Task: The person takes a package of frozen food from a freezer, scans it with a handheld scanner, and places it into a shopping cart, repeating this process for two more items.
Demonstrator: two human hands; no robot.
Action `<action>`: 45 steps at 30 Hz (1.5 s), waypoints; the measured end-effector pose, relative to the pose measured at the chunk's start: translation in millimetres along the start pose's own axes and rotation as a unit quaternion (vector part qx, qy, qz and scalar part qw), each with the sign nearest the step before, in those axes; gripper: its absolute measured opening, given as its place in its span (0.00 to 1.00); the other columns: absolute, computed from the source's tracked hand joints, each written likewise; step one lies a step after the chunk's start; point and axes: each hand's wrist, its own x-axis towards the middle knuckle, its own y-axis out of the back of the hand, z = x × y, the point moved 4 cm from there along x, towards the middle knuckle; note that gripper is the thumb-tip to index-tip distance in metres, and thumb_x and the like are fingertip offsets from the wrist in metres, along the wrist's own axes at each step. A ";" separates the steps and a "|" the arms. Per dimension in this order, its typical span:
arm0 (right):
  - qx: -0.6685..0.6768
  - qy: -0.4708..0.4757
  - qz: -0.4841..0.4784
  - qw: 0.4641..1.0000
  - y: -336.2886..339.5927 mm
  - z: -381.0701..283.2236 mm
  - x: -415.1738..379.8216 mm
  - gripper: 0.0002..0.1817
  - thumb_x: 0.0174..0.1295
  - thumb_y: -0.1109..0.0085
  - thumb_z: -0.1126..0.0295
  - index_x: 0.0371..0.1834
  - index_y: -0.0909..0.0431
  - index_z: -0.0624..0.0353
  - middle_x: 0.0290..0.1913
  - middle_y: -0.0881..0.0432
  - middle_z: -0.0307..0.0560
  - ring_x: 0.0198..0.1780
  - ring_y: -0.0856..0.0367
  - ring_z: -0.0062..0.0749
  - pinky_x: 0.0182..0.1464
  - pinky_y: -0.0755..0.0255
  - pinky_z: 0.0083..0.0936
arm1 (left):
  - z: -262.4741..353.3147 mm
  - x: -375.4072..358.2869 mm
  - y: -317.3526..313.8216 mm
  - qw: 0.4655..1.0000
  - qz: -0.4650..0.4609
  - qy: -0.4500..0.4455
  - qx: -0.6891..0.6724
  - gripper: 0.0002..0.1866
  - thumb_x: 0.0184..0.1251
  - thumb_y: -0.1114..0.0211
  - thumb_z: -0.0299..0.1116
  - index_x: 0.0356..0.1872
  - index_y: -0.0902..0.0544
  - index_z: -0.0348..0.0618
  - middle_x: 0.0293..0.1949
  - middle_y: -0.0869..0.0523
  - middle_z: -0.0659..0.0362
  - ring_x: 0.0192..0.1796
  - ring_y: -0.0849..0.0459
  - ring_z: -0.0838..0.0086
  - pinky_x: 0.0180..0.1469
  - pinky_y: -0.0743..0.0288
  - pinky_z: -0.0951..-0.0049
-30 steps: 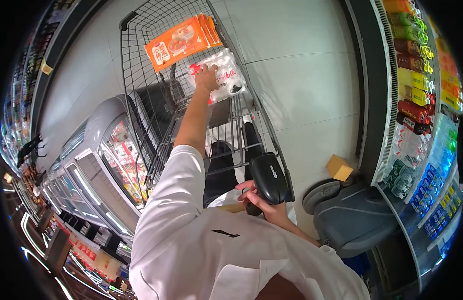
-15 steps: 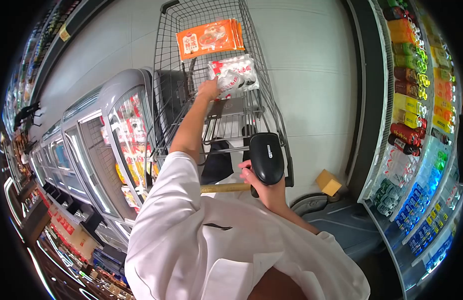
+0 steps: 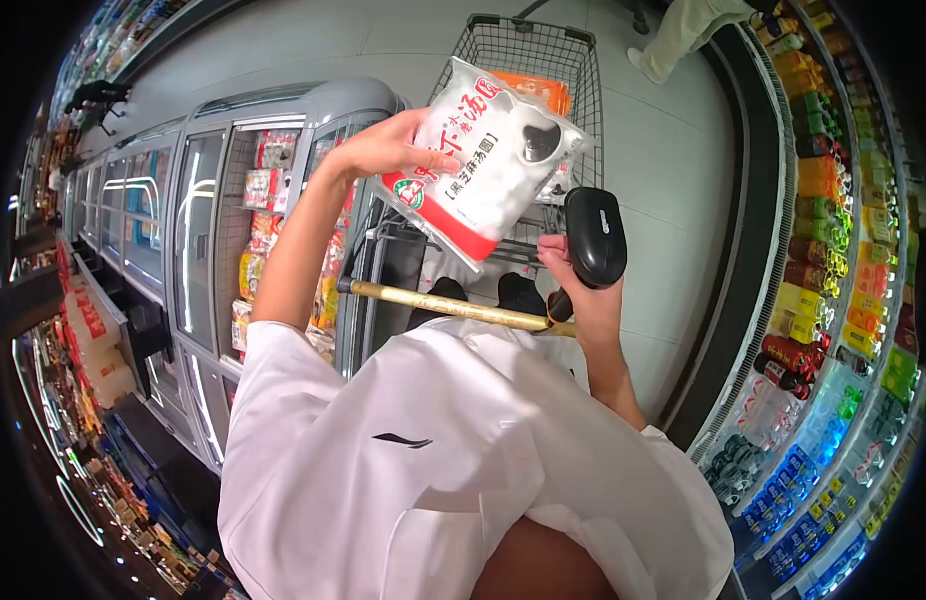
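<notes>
A white and red plastic bag of black sesame tangyuan point(image 3: 498, 165) is raised in front of me above the shopping cart point(image 3: 593, 90), its printed face toward the camera. My left hand point(image 3: 388, 148) grips its left edge, thumb over the front. My right hand point(image 3: 588, 305) is wrapped round a black handheld barcode scanner point(image 3: 595, 240), whose head is beside the bag's lower right. Behind the bag, orange packets point(image 3: 543, 92) lie in the cart, partly covered. Another white bag point(image 3: 560, 185) shows only a sliver. The cart's gold-coloured handle bar point(image 3: 438, 303) runs below both hands.
Glass-door freezers point(image 3: 203, 225) with packaged food line the left side. Shelves of bottled drinks point(image 3: 813, 225) curve along the right. Another person's legs point(image 3: 683, 40) are at the upper right, beyond the cart.
My left hand has lifted the tangyuan bag out of the cart, up and nearer to me. The scanner has shifted right and slightly up. Another person's legs have come into view.
</notes>
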 end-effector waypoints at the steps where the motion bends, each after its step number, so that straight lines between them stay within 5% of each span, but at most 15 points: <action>1: 0.024 0.026 0.002 0.999 -13.6 -12.5 -2.7 0.19 0.58 0.30 0.79 0.53 0.20 0.66 0.50 0.15 0.49 0.48 0.16 0.27 0.52 0.22 0.24 | 2.9 -13.1 -0.5 0.999 0.002 -0.026 -0.020 0.27 0.58 0.23 0.33 0.56 0.22 0.34 0.49 0.13 0.57 0.49 0.16 0.77 0.55 0.22 0.73; 3: 0.071 0.055 0.005 0.996 -35.6 -21.3 -5.6 0.28 0.55 0.28 0.82 0.60 0.26 0.70 0.57 0.19 0.57 0.57 0.18 0.37 0.62 0.24 0.33 | 7.5 -35.6 0.3 0.999 0.003 -0.037 -0.037 0.27 0.58 0.24 0.34 0.56 0.22 0.34 0.48 0.13 0.57 0.49 0.16 0.77 0.55 0.22 0.73; 6: 0.139 0.105 -0.004 0.985 -78.3 -24.7 -9.9 0.32 0.50 0.26 0.85 0.61 0.28 0.68 0.57 0.20 0.54 0.59 0.20 0.35 0.62 0.26 0.32 | 1.3 -63.4 1.6 0.997 -0.002 -0.054 -0.062 0.26 0.60 0.25 0.36 0.56 0.22 0.33 0.47 0.13 0.59 0.48 0.16 0.79 0.53 0.22 0.74; 13: 0.192 0.031 0.031 0.980 -149.1 26.3 -3.9 0.20 0.54 0.29 0.84 0.46 0.26 0.57 0.43 0.26 0.37 0.47 0.22 0.24 0.51 0.22 0.26 | -34.0 -118.3 20.4 0.990 0.070 -0.073 -0.103 0.21 0.70 0.32 0.41 0.53 0.19 0.32 0.44 0.12 0.58 0.44 0.16 0.81 0.49 0.21 0.75; 20: 0.157 0.056 0.047 0.985 -189.8 27.7 -0.2 0.22 0.51 0.28 0.86 0.45 0.27 0.57 0.42 0.23 0.39 0.44 0.19 0.28 0.48 0.20 0.28 | -73.9 -155.0 41.8 0.980 0.118 -0.121 -0.104 0.21 0.68 0.30 0.41 0.53 0.19 0.34 0.45 0.12 0.58 0.45 0.15 0.80 0.48 0.20 0.76; 25: -0.038 0.143 0.046 0.988 -233.4 -18.9 -8.3 0.20 0.46 0.24 0.84 0.41 0.22 0.61 0.39 0.19 0.41 0.39 0.18 0.27 0.43 0.21 0.27 | -106.8 -171.5 38.5 0.922 0.219 -0.186 -0.260 0.25 0.67 0.29 0.38 0.60 0.25 0.36 0.52 0.15 0.57 0.53 0.17 0.77 0.57 0.23 0.71; 28: -0.349 0.325 0.067 0.876 -266.4 -38.3 -16.5 0.13 0.46 0.22 0.73 0.32 0.18 0.61 0.29 0.15 0.41 0.29 0.17 0.29 0.34 0.24 0.27 | -129.2 -172.6 39.1 0.845 0.263 -0.251 -0.392 0.28 0.66 0.29 0.31 0.64 0.29 0.39 0.56 0.17 0.57 0.58 0.20 0.76 0.62 0.28 0.71; 30: -0.344 0.522 0.001 0.781 -301.2 -37.9 -31.6 0.11 0.47 0.25 0.74 0.33 0.18 0.61 0.29 0.16 0.45 0.28 0.17 0.38 0.33 0.25 0.30 | -132.0 -193.7 35.9 0.763 0.424 -0.228 -0.432 0.27 0.68 0.32 0.32 0.65 0.30 0.41 0.57 0.18 0.57 0.58 0.20 0.74 0.65 0.31 0.71; 31: -0.379 0.578 -0.016 0.722 -316.5 -30.2 -35.7 0.17 0.45 0.28 0.73 0.38 0.22 0.64 0.31 0.18 0.53 0.32 0.16 0.48 0.34 0.24 0.34 | -130.8 -204.0 31.8 0.730 0.460 -0.199 -0.464 0.23 0.75 0.41 0.42 0.65 0.29 0.42 0.58 0.19 0.56 0.59 0.19 0.71 0.66 0.33 0.70; 32: -0.410 0.585 -0.029 0.699 -330.4 -22.8 -44.0 0.13 0.46 0.34 0.75 0.36 0.23 0.65 0.34 0.16 0.53 0.34 0.15 0.46 0.36 0.23 0.34 | -151.8 -196.5 28.2 0.667 0.414 -0.178 -0.594 0.26 0.78 0.53 0.52 0.64 0.29 0.43 0.56 0.19 0.55 0.57 0.19 0.68 0.63 0.29 0.68; 34: -0.419 0.606 -0.096 0.669 -352.6 4.3 -56.8 0.10 0.49 0.37 0.76 0.36 0.23 0.64 0.40 0.14 0.51 0.41 0.13 0.44 0.42 0.21 0.34 | -147.6 -205.8 27.6 0.601 0.210 -0.435 -0.637 0.28 0.78 0.58 0.56 0.62 0.27 0.44 0.53 0.18 0.56 0.54 0.18 0.67 0.57 0.24 0.67; 35: -0.433 0.616 -0.130 0.645 -357.7 25.2 -58.7 0.12 0.47 0.35 0.76 0.36 0.22 0.64 0.43 0.14 0.52 0.43 0.14 0.46 0.44 0.20 0.34 | -202.4 -179.5 27.8 0.598 0.179 -0.438 -0.647 0.25 0.79 0.58 0.54 0.59 0.25 0.46 0.51 0.18 0.57 0.51 0.18 0.68 0.53 0.21 0.65; 40: -0.471 0.573 -0.249 0.623 -369.3 48.8 -70.5 0.13 0.46 0.33 0.75 0.37 0.22 0.64 0.51 0.15 0.52 0.51 0.15 0.46 0.51 0.20 0.34 | -233.4 -193.2 19.8 0.587 0.200 -0.411 -0.668 0.25 0.79 0.57 0.54 0.59 0.25 0.46 0.51 0.18 0.57 0.51 0.18 0.68 0.53 0.21 0.66; 43: -0.441 0.518 -0.347 0.645 -372.7 38.0 -74.1 0.15 0.45 0.31 0.74 0.37 0.22 0.64 0.51 0.16 0.54 0.51 0.15 0.46 0.50 0.21 0.35 | -236.9 -189.6 20.0 0.581 0.202 -0.403 -0.678 0.25 0.79 0.57 0.54 0.58 0.25 0.46 0.50 0.18 0.56 0.51 0.18 0.68 0.53 0.21 0.66; 45: -0.400 0.410 -0.402 0.714 -369.7 32.7 -77.9 0.16 0.45 0.32 0.76 0.40 0.22 0.61 0.47 0.15 0.53 0.49 0.15 0.47 0.49 0.21 0.36 | -238.2 -185.4 18.9 0.576 0.201 -0.397 -0.686 0.25 0.79 0.57 0.53 0.58 0.25 0.46 0.50 0.18 0.56 0.51 0.18 0.68 0.53 0.21 0.66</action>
